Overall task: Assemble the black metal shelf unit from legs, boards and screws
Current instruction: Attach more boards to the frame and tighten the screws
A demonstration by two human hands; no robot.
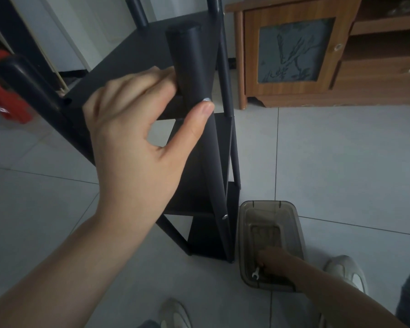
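— So, where is the shelf unit (199, 162)?

— Standing on the tiled floor (341, 162), already several black boards high; it rises towards the camera, with round legs poking up above the top board (133, 65).

— And the left hand (137, 129)?

— Wrapped around the nearest leg (189, 67); fingers curl behind it, and the thumb presses the front just beside a small silver screw (207, 99).

— The right hand (273, 261)?

— Down in a smoky clear plastic box (270, 245) beside the foot of the shelf; fingers pinch a small silver wrench (256, 273) near the box's near wall.

— Anything else around?

— A wooden cabinet (294, 55) stands behind; something red (3, 91) sits at the far left; pale shoes (348, 273) show at the bottom.
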